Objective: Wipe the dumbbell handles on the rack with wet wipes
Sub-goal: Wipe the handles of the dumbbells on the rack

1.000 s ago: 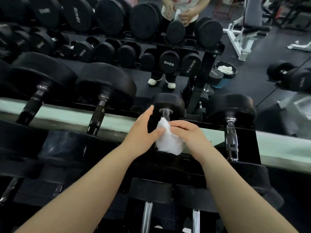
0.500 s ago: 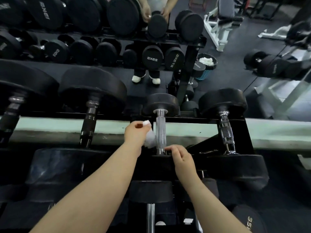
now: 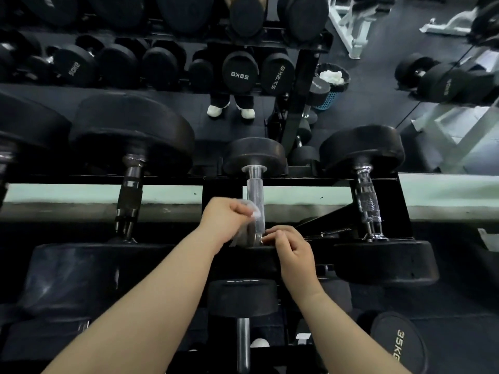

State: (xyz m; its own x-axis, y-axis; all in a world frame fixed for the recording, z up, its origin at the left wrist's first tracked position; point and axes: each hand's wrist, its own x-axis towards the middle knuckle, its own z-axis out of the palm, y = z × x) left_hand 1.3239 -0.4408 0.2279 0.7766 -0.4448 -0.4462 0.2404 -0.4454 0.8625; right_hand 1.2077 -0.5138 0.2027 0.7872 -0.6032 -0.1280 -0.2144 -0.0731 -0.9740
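Observation:
A small dumbbell lies on the top rack shelf, its chrome handle (image 3: 254, 190) pointing away from me. My left hand (image 3: 225, 218) grips a white wet wipe (image 3: 253, 211), blurred by motion, against the left side of that handle near its lower end. My right hand (image 3: 290, 248) rests with curled fingers at the near end of the handle, on top of the black head; whether it grips anything I cannot tell. Larger dumbbells sit on either side, one with a dark handle (image 3: 129, 195) on the left, one with a knurled chrome handle (image 3: 367, 203) on the right.
A mirror behind the rack (image 3: 405, 211) reflects more dumbbells, my feet and a blue bin (image 3: 330, 90) holding used wipes. A lower shelf carries more dumbbells, among them a 35 kg one (image 3: 397, 344) at the right. White gym benches stand at the upper right.
The wipe was bunched in both hands on the handle; now my left hand alone holds it and has slid it down the handle's left side. My right hand dropped to the near end.

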